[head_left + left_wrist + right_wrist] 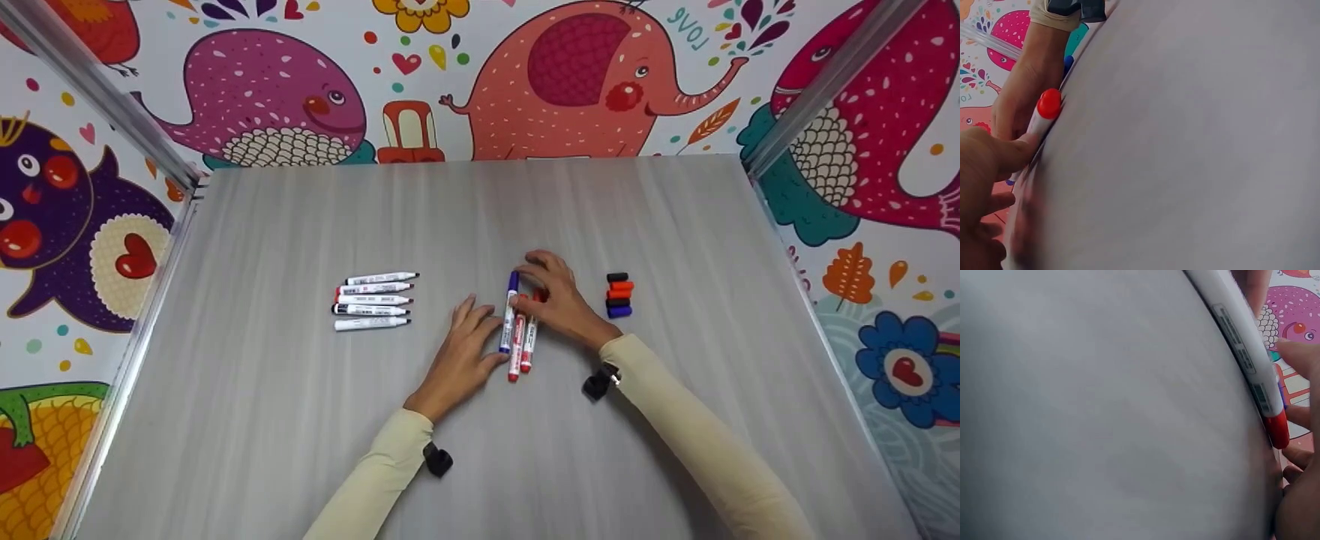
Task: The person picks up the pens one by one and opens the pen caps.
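A blue-capped whiteboard marker (508, 324) and two red-ended markers, a middle one (517, 345) and a right-hand one (529, 339), lie side by side just right of the centre of the head frame. Their barrels are white with printed labels; the middle one's print is largely red, and the blue one has blue at both ends.

All three have their long axes nearly upright in that frame, upper ends leaning slightly right. The blue one reaches highest, and the middle one's red end reaches lowest.

The left hand (466, 352) lies at their left, fingers straight and apart, thumb tip at the markers' lower part. The right hand (562, 296) comes in from the upper right, fingers bent about the upper ends and thumb across toward the blue barrel; whether it clamps them I cannot tell.

The right wrist view shows barcode labels and a rounded red end too small to read in the head view; the left wrist view shows two red ends overlapping.

Five uncapped markers (374, 300) lie in a row at centre left, dark tips pointing right. Five loose caps (619, 294), black, orange-red and blue, are stacked in a column at centre right, all on the grey table (300, 420).
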A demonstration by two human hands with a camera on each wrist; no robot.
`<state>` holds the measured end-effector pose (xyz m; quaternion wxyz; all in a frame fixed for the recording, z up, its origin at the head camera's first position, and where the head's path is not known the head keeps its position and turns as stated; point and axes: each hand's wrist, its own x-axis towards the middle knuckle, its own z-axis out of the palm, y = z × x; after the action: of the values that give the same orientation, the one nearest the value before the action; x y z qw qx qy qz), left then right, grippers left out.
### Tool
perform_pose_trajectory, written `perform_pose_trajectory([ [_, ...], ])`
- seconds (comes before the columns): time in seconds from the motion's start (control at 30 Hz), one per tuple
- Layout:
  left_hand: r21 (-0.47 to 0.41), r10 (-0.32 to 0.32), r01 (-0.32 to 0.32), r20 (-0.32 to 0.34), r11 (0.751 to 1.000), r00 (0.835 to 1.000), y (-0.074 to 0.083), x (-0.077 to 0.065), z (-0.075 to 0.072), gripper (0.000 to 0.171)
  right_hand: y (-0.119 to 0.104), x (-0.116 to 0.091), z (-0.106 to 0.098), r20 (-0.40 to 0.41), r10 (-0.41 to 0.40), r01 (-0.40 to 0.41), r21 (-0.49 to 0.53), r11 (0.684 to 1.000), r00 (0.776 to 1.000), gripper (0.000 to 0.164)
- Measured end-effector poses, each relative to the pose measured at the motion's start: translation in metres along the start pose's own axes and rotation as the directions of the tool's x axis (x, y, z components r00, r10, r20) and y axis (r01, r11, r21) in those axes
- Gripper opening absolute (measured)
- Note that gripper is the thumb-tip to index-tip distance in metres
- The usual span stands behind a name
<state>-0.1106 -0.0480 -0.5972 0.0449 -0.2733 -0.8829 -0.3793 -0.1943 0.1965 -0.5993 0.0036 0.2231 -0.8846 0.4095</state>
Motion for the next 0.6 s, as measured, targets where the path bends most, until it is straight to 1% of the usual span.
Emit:
perform_pose_trajectory([
  [0.1, 0.007, -0.001, 0.001, 0.006, 1.000, 1.000, 0.002, 0.002, -0.007, 0.058, -0.006, 0.000, -0.003, -0.010, 0.028, -0.027, 0.035, 0.999, 1.000, 0.060],
  [0.17, -0.006, -0.006, 0.006, 0.021, 1.000, 1.000, 0.004, 0.003, -0.011, 0.062, -0.011, -0.003, -0.005, -0.011, 0.032, -0.032, 0.047, 0.998, 0.999, 0.060],
  [0.27, -0.048, -0.023, 0.027, 0.071, 0.998, 0.997, 0.009, 0.003, -0.019, 0.069, -0.021, -0.007, -0.009, -0.006, 0.033, -0.032, 0.086, 0.996, 0.999, 0.059],
  [0.43, -0.143, -0.063, 0.091, 0.189, 0.986, 0.980, 0.016, 0.003, -0.030, 0.085, -0.040, -0.012, -0.014, 0.008, 0.022, -0.023, 0.181, 0.983, 1.000, 0.056],
  [0.5, -0.181, -0.061, 0.104, 0.226, 0.978, 0.972, 0.018, 0.003, -0.033, 0.090, -0.048, -0.013, -0.015, 0.008, 0.005, -0.007, 0.204, 0.979, 1.000, 0.052],
  [0.6, -0.239, -0.059, 0.126, 0.271, 0.963, 0.961, 0.021, 0.002, -0.036, 0.094, -0.057, -0.014, -0.017, 0.010, -0.026, 0.023, 0.208, 0.978, 1.000, 0.048],
])
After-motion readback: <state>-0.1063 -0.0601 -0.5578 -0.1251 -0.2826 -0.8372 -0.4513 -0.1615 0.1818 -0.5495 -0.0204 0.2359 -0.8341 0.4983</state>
